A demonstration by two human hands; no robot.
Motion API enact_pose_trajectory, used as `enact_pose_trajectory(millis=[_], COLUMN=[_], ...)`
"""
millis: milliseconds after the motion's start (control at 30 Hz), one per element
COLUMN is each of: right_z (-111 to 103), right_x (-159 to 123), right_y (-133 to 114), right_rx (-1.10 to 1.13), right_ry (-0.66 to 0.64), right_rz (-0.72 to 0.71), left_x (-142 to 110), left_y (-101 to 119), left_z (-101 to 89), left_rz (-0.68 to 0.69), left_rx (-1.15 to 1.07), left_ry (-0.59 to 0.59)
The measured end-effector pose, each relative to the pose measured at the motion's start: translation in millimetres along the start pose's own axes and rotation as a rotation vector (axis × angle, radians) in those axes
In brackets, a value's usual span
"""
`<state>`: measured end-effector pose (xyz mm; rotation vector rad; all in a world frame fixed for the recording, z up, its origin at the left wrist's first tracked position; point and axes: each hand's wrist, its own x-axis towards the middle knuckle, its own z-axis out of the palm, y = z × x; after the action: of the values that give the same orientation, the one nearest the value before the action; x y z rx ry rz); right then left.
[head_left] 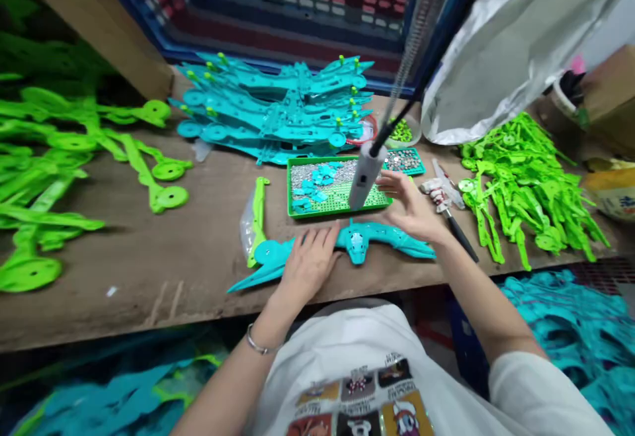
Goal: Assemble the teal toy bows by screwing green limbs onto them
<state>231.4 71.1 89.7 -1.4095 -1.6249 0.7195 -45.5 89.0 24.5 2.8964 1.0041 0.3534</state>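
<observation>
A turquoise plastic toy part (pixel 357 243), long and winged, lies along the front edge of the wooden bench (pixel 149 251). My left hand (pixel 308 262) rests flat on its left half, fingers stretched out. My right hand (pixel 409 206) hovers over its right half with fingers spread, close to the hanging grey electric screwdriver (pixel 366 174). Just behind the part sits a green tray (pixel 337 188) with screws and small turquoise pieces. A single lime green arm piece (pixel 258 218) lies left of my left hand.
A stack of assembled turquoise parts (pixel 278 105) fills the back of the bench. Lime green parts lie heaped at the left (pixel 74 158) and the right (pixel 526 184). A small teal screw tray (pixel 404 160), a black-handled tool (pixel 454 218) and a silver bag (pixel 510 39) stand to the right.
</observation>
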Motion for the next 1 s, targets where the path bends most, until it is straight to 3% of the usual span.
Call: enact_pose_trajectory(millis=[100,167,267,400,567,667,800,1000], right_z=[-59,-86,-96,-87,-91,-90,-72,-44], right_x=[-53,-86,-118,-129,-149,-185,-243,-294], right_y=[36,62,88,95,58,17,-30,-43], right_rx=[-0.617,-0.742,-0.797,-0.835,-0.75,-0.604,-0.529,-0.558], right_ry=[0.235,0.286,0.259,0.25,0.305,0.298,0.21,0.085], right_rz=[0.263,0.397,0.484,0.526,0.504,0.524,0.585,0.515], left_x=[3,-3,-20,-51,-86,-101,-116,-127], left_y=[-9,-9,-1,15,25,31,38,44], left_z=[3.7,-0.4,-13.2,-26.7,-29.3,-29.2,-25.6,-21.0], left_rz=[0.035,0.082,0.119,0.108,0.099,0.094,0.074,0.053], left_rx=[0.129,0.184,0.21,0.174,0.155,0.156,0.04,-0.088], left_ry=[-0.085,-0.114,-0.141,-0.179,-0.224,-0.268,-0.256,-0.179])
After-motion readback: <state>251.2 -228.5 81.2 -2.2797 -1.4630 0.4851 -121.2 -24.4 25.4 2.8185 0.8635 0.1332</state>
